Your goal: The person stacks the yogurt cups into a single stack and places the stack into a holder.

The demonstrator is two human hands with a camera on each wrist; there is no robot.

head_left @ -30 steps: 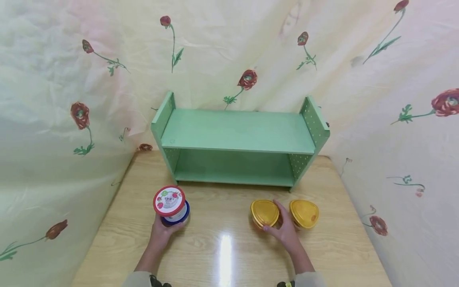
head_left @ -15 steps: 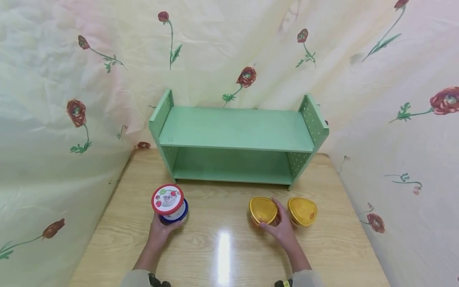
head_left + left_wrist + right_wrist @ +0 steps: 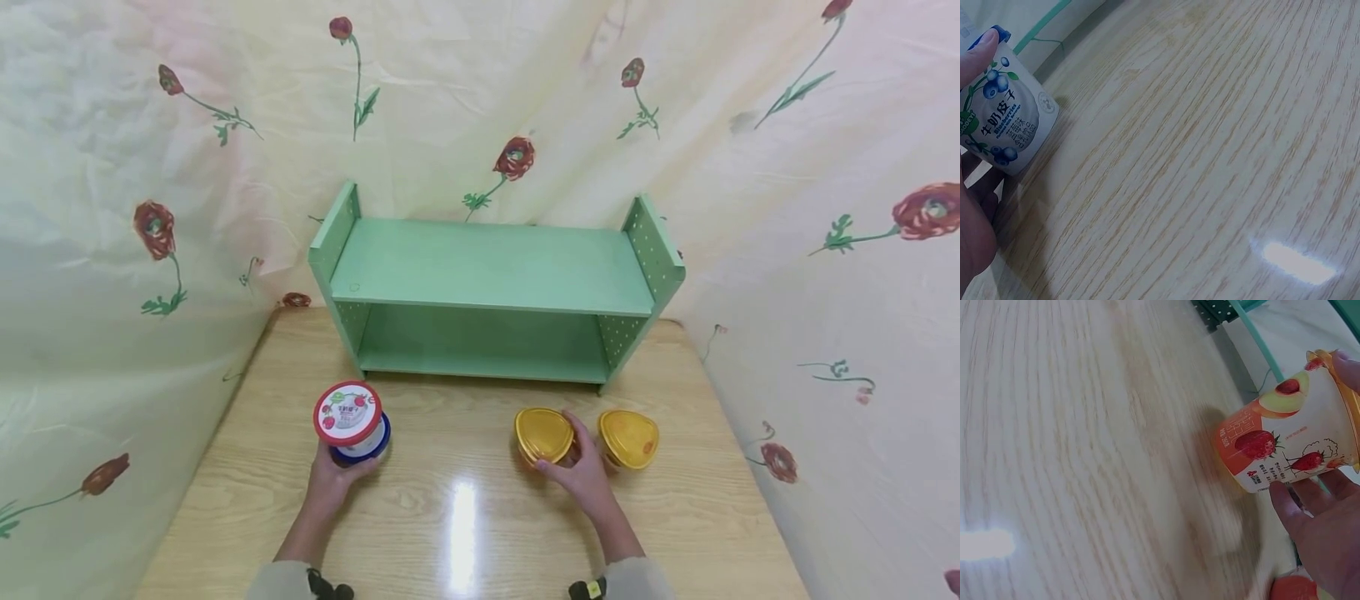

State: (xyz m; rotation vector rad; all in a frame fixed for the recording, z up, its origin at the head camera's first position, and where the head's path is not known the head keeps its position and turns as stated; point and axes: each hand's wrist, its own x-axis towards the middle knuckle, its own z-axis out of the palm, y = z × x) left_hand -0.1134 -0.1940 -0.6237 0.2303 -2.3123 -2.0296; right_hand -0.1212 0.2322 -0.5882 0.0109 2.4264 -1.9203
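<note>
My left hand [image 3: 333,479] grips a blue-lidded yogurt cup [image 3: 365,450] at the left of the table, its thumb over the lid edge in the left wrist view. Blueberries and Chinese lettering cover the cup's white side [image 3: 1009,115]. A red-lidded cup [image 3: 347,412] overlaps it in the head view; the fingers on its far side are hidden. On the right, my right hand [image 3: 585,477] holds a yellow-lidded cup [image 3: 543,435], printed with strawberries and a peach [image 3: 1285,428]; it is tilted in the right wrist view. A second yellow-lidded cup [image 3: 628,438] stands just right of that hand.
A green two-tier shelf [image 3: 491,262] with raised side panels stands at the back of the wooden table [image 3: 420,517]. Flower-printed cloth [image 3: 427,100] hangs behind and along both sides. Light reflects off the tabletop between the arms.
The head view has shifted slightly, moving everything a little up and left. The held yellow-lidded cup has edged left, widening its gap from the second one. Both hands keep their holds.
</note>
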